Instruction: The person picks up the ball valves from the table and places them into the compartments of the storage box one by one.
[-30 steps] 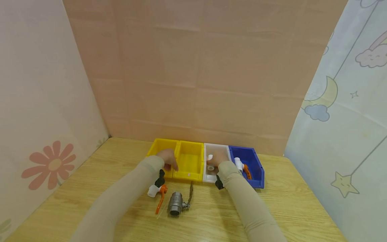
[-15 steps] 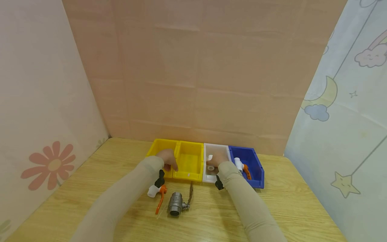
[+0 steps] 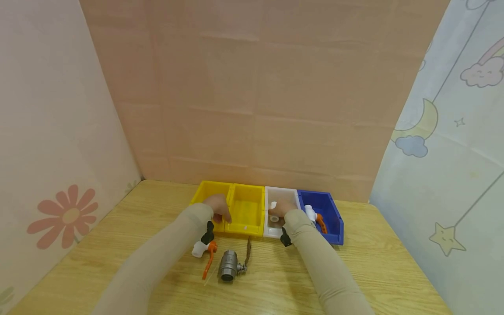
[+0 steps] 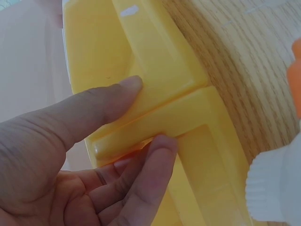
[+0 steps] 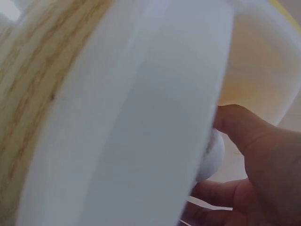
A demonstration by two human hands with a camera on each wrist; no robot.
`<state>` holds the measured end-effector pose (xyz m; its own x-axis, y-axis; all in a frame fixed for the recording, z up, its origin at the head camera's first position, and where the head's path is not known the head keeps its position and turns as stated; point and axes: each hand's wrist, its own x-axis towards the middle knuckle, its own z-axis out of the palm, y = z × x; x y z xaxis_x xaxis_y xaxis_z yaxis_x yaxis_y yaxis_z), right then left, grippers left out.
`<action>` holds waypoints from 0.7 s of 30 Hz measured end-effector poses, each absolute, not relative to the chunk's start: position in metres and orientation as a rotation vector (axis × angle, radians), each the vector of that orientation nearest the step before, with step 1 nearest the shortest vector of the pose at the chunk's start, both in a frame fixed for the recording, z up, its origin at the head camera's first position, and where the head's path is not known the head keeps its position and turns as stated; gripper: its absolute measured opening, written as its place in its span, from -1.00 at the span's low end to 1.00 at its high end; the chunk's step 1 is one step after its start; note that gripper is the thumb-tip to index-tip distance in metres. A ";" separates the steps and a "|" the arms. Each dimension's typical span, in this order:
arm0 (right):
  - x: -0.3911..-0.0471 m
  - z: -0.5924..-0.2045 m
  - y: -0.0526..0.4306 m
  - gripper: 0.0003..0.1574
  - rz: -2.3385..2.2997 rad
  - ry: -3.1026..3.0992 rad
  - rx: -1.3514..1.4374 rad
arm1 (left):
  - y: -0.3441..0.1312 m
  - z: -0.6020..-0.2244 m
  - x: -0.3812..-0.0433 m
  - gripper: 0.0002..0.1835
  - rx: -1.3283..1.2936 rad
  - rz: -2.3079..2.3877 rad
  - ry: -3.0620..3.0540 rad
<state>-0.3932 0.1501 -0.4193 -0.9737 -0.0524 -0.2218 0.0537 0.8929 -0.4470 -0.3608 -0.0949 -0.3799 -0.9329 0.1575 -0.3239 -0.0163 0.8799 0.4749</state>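
My left hand (image 3: pixel 217 206) reaches over the two joined yellow bins. In the left wrist view its thumb and fingers (image 4: pixel 162 157) straddle the walls where the left yellow bin (image 4: pixel 225 174) meets the right yellow bin (image 4: pixel 174 66), pinching them. Inside the white bin (image 3: pixel 281 190), my right hand (image 3: pixel 284 206) holds a white plastic pipe fitting (image 3: pixel 274 218) with a round opening. The right wrist view shows the fitting's rounded side (image 5: pixel 214 157) between thumb and fingers, the rest hidden by the bin's front wall (image 5: pixel 141 122).
A blue bin (image 3: pixel 334 221) at the right holds a white valve (image 3: pixel 310 213) with an orange handle. In front of the bins lie another white valve (image 3: pixel 199 249) with an orange handle and a metal ball valve (image 3: pixel 228 265) with a lever. A paper-covered wall (image 3: pixel 256 109) rises behind.
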 end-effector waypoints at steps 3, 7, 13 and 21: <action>-0.393 -0.419 0.150 -0.59 -0.701 2.820 0.008 | -0.096 -0.380 -0.361 -0.77 0.091 0.706 2.688; -0.393 -0.416 0.151 -0.61 -0.719 2.800 -0.020 | -0.096 -0.380 -0.360 -0.73 0.082 0.728 2.687; -0.394 -0.408 0.154 -0.58 -0.688 2.780 -0.041 | -0.096 -0.379 -0.359 -0.80 0.092 0.746 2.676; -0.395 -0.391 0.153 -0.55 -0.540 2.786 -0.068 | -0.096 -0.379 -0.359 -0.84 0.083 0.771 2.662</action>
<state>-0.3950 0.1532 -0.3915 -0.9532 -0.1026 -0.2843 0.0110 0.9282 -0.3719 -0.3586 -0.0963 -0.3791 -0.9310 0.1560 -0.3300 -0.0445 0.8487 0.5270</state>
